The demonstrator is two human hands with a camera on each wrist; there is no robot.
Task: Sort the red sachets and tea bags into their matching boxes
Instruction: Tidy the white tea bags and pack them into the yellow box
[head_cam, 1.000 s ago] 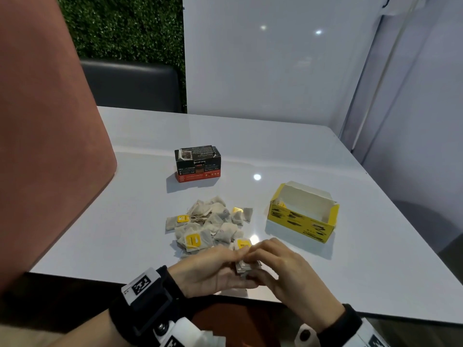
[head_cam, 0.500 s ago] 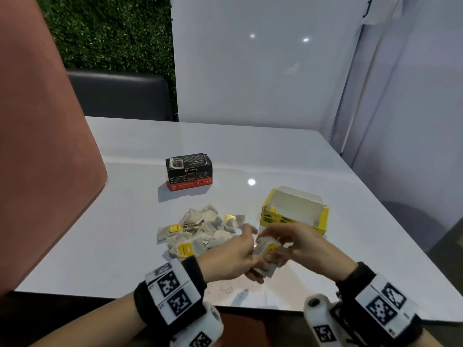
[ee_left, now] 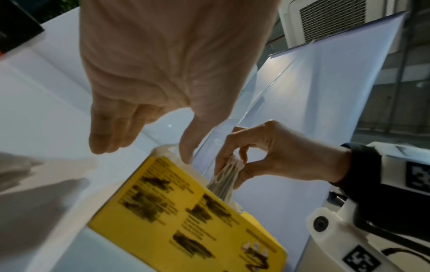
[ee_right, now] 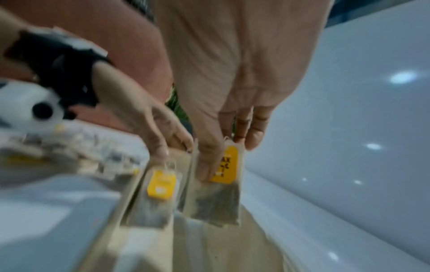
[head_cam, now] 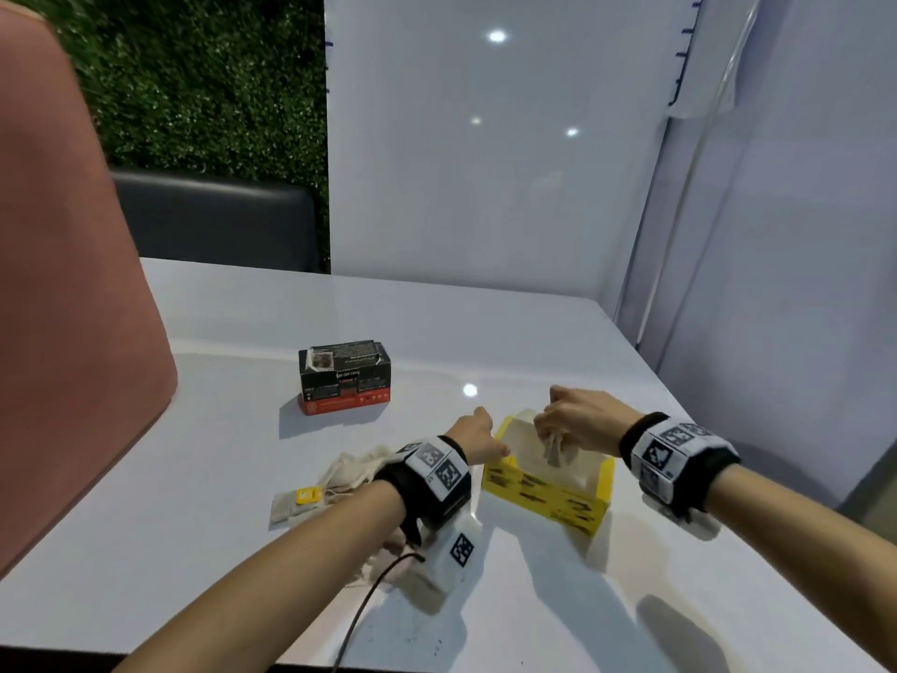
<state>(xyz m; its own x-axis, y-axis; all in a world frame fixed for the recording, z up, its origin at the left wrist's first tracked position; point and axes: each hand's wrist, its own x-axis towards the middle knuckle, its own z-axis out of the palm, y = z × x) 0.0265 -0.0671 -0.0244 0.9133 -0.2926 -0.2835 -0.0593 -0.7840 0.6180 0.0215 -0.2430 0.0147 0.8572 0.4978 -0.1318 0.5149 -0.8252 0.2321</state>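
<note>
Over the yellow box (head_cam: 543, 495) now, up from the table edge: right hand (head_cam: 580, 422) pinches a tea bag bundle (head_cam: 553, 449) below its fingertips (partly inside); left hand (head_cam: 473, 437), fingers relaxed, steadies the rim. Drop imminent.

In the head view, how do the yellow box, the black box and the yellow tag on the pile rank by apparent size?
1. Yellow box, largest, though nearer the camera.
2. Black box, smaller, but farther away, so true size is unsure.
3. Yellow tag, clearly smallest.

Tea bags at the yellow box

A small stack of yellow-tagged tea bags (head_cam: 553, 449) hung upright below the pinch, partly inside the open yellow box (head_cam: 543, 493); loose tea bags (head_cam: 335, 483) lay left.
</note>
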